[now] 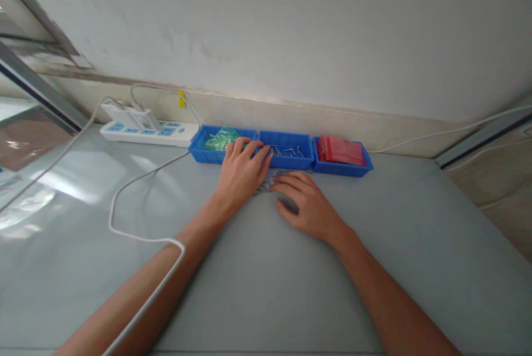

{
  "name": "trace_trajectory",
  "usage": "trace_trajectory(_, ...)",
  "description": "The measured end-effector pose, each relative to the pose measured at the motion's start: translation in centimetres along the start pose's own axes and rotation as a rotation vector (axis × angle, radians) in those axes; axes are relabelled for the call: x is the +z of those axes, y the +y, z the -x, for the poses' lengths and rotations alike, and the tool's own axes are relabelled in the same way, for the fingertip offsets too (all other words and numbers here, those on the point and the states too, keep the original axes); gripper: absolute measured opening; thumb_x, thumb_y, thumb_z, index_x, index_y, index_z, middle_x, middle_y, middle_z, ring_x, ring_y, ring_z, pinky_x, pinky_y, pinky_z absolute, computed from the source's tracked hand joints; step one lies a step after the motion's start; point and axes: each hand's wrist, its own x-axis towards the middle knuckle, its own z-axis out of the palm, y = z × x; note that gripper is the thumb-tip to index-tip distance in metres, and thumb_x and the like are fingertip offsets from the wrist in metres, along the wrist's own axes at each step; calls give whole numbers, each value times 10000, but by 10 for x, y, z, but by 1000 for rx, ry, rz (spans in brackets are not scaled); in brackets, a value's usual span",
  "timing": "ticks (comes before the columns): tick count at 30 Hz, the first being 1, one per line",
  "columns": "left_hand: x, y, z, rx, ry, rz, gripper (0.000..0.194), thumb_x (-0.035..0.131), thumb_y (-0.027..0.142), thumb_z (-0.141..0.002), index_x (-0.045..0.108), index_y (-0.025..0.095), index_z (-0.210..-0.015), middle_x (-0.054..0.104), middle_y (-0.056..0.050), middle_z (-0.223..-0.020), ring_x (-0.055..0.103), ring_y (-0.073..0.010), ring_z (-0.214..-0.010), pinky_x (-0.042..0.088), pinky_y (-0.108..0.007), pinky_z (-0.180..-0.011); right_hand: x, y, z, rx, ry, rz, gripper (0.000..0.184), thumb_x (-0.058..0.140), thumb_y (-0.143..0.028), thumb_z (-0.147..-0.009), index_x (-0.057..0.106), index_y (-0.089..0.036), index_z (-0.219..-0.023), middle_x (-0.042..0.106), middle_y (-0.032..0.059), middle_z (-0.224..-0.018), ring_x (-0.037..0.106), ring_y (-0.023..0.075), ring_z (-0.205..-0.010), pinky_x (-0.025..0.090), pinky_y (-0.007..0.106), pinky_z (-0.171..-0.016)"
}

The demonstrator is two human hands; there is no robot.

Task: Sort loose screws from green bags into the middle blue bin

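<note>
My left hand (pixel 244 170) lies over the front rims of the left blue bin (pixel 208 155) and the middle blue bin (pixel 291 163), its fingers apart and slightly bent. Thin metal screws or nails (pixel 293 151) lie scattered in the middle bin. More of these slim pieces (pixel 263 187) are on the table between my hands, just in front of that bin. Beside them rests my right hand (pixel 305 201), fingers stretched out and thumb apart, the fingertips near the pieces. Nothing shows clearly in either hand. A green plastic bag (pixel 222 139) sits in the left bin.
The right blue bin (pixel 343 168) holds red plastic bags (pixel 343 150). A white power strip (pixel 174 134) with plugged-in chargers stands at the wall, left of the bins. A white cable (pixel 141 238) runs across the grey table (pixel 266 289) and passes in front of my left forearm.
</note>
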Motion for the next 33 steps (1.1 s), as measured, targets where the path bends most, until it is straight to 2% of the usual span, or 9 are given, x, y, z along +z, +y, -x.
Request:
trace_trajectory(5,-6,1,3,17,-32,10,258,510,229,-1003,714,176,-1153,715,-130,-1148,550,-314,-1075,483,-504,-901,9,-15,-5,-82,-174,119,335,570,-318,-1004,676,-226,-1308,660,76,-1383,470,311,-1363,437,516,-1123)
trace_trajectory(9,-8,-3,7,51,-48,-7,242,521,186,-981,707,172,-1135,713,-125,-1135,566,-304,-1049,498,-492,-886,9,-12,-5,-50,-203,136,451,556,-431,-1010,627,-192,-1386,646,75,-1419,447,333,-1386,423,549,-1132)
trace_trajectory(15,-10,-9,12,96,-83,56,216,502,172,-986,700,162,-1071,712,-105,-1039,617,-247,-955,530,-406,-865,9,6,-3,19,-65,177,310,607,-299,-990,731,-196,-1254,749,86,-1242,598,301,-1157,527,496,-1027)
trace_trajectory(20,-13,-3,15,189,-297,105,235,473,209,-1006,704,169,-1020,699,-76,-922,664,-216,-811,545,-357,-763,4,25,1,65,24,180,299,546,-129,-978,782,-203,-1146,791,99,-1093,648,278,-997,582,468,-923)
trace_trajectory(24,-13,2,18,149,-429,110,177,555,238,-952,711,178,-1009,669,-77,-921,678,-236,-853,548,-343,-718,0,36,6,138,98,186,300,545,-95,-960,790,-189,-1106,786,115,-1059,681,274,-978,577,465,-927)
trace_trajectory(28,-10,4,19,121,-465,146,162,561,215,-938,715,168,-959,648,-84,-910,665,-232,-857,555,-347,-753,2,42,9,187,176,180,257,563,-128,-963,779,-164,-1097,759,128,-1102,709,257,-995,579,419,-936)
trace_trajectory(33,-6,9,20,132,-435,212,206,522,180,-963,715,158,-1031,652,-98,-940,648,-238,-915,555,-366,-819,3,41,7,197,225,122,258,559,-145,-961,768,-199,-1102,755,111,-1106,712,245,-1008,576,414,-948)
